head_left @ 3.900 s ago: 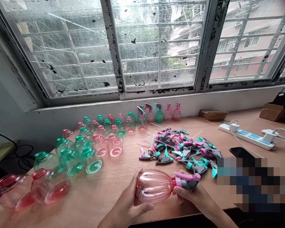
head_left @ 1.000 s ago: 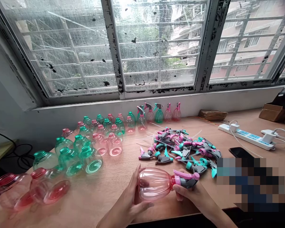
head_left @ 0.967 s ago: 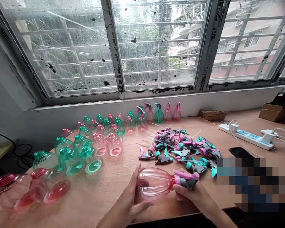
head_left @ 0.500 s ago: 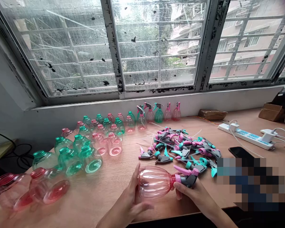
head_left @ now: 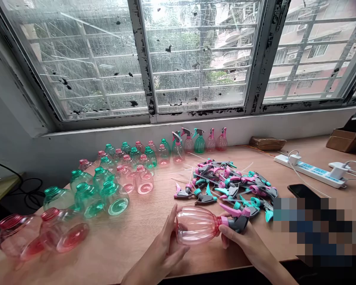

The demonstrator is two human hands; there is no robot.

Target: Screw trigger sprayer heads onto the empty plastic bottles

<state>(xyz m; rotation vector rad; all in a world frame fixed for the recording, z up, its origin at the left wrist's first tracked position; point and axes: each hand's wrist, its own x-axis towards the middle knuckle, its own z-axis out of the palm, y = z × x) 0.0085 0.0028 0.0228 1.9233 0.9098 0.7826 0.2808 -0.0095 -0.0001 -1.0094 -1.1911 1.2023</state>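
A clear pink spray bottle [head_left: 197,225] lies sideways in front of me, its base to the left. A grey and pink trigger sprayer head [head_left: 237,219] sits at its neck. My right hand [head_left: 240,235] grips around the pink collar, thumb in front and some fingers hidden behind. At the base, my left hand [head_left: 167,245] cups the bottle, with fingers along its far side and the thumb by its lower edge. Just beyond the bottle, a pile of loose trigger sprayer heads [head_left: 225,180] in grey, pink and turquoise lies on the table.
Headless pink bottles [head_left: 144,180] and green bottles [head_left: 115,198] stand in rows on the left. Several bottles with sprayers, one a green bottle [head_left: 199,142], line the wall. On the right are a power strip [head_left: 311,170], a phone [head_left: 302,192] and a blurred patch.
My left thumb has moved up nearer the bottle's lower edge. The bottle stays between both hands, while the whole view has shifted slightly.
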